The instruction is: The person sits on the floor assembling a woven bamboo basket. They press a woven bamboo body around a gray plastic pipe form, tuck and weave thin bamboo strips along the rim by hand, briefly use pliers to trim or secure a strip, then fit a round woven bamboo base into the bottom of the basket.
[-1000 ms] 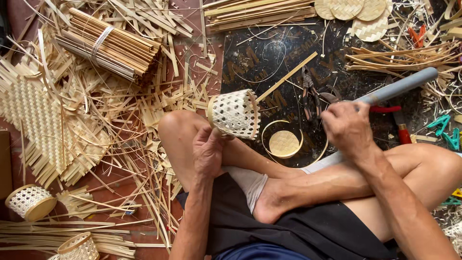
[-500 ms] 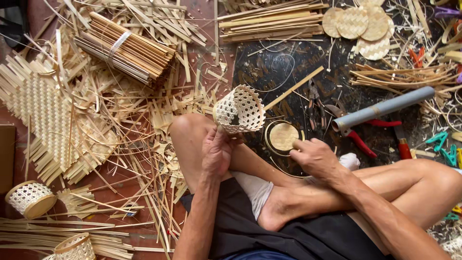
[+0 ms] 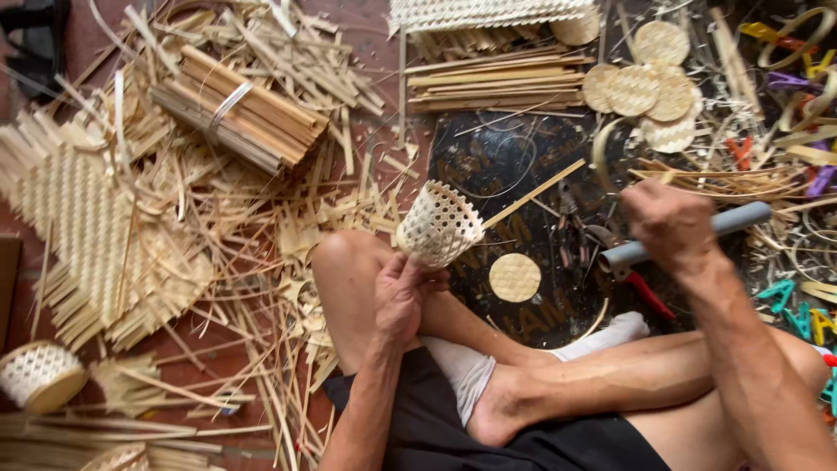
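Against the frame half a second earlier, the right hand (image 3: 670,225) has left the knee area and risen to the grey pipe (image 3: 697,234), which now sits closer to the person; the left hand (image 3: 403,296) and its small woven basket (image 3: 438,224) keep much the same place beside the raised left knee. The right hand's fingers are closed around the pipe near its middle, and the hand covers that stretch, so only the two ends show. Under the pipe's near end lies a red-handled tool (image 3: 643,292), partly hidden; its head cannot be made out. The left hand's fingers are closed on the basket's lower edge, the basket tilted up and to the right above the fingertips, with a flat bamboo strip (image 3: 534,194) lying just beyond it. How the strip meets the basket cannot be told. A round woven disc (image 3: 514,277) lies on the dark mat (image 3: 488,161) between the two hands, touching neither. A tied bundle of bamboo strips (image 3: 248,118) lies well apart at upper left. The woven panel (image 3: 488,12) at the top edge is cut off by the frame.
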Demonstrator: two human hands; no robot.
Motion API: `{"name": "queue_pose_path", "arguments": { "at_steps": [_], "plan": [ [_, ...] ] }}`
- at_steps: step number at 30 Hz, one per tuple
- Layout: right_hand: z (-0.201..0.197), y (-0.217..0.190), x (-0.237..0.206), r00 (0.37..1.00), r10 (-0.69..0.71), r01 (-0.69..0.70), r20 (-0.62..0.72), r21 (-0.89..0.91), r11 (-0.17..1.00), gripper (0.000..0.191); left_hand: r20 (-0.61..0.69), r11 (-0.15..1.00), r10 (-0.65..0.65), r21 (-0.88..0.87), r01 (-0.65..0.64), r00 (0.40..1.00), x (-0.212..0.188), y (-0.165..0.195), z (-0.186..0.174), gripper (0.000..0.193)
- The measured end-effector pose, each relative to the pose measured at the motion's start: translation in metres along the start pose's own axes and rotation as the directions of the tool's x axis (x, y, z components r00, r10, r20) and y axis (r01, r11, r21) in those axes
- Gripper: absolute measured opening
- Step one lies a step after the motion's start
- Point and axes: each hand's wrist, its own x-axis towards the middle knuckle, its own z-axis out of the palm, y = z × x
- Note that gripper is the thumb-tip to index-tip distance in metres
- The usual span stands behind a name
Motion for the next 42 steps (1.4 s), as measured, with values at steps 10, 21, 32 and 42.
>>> {"name": "queue_pose_path", "arguments": {
  "at_steps": [10, 21, 32, 42],
  "plan": [
    [0.016, 0.046, 0.013, 0.959, 0.194, -0.238, -0.208, -0.209, 0.949, 0.017, 0.018, 0.999, -0.017, 0.047, 0.016, 1.000, -0.002, -0.006, -0.008, 0.018],
    [0.029, -0.149, -0.081, 0.682, -0.493, 0.277, 0.540, 0.432, 0.858, 0.013, -0.002, 0.998, 0.027, -0.062, -0.027, 1.000, -0.007, 0.000, -0.006, 0.015],
    [0.030, -0.161, -0.056, 0.805, -0.460, 0.292, 0.374, 0.425, 0.857, 0.009, 0.085, 0.980, 0.076, -0.189, -0.059, 0.994, -0.006, 0.000, -0.008, 0.015],
    [-0.013, -0.128, 0.065, 0.999, 0.013, -0.015, 0.050, 0.035, 0.999, 0.015, 0.073, 0.988, 0.131, 0.067, -0.136, 0.989, -0.006, -0.005, -0.002, 0.023]
  ]
}}
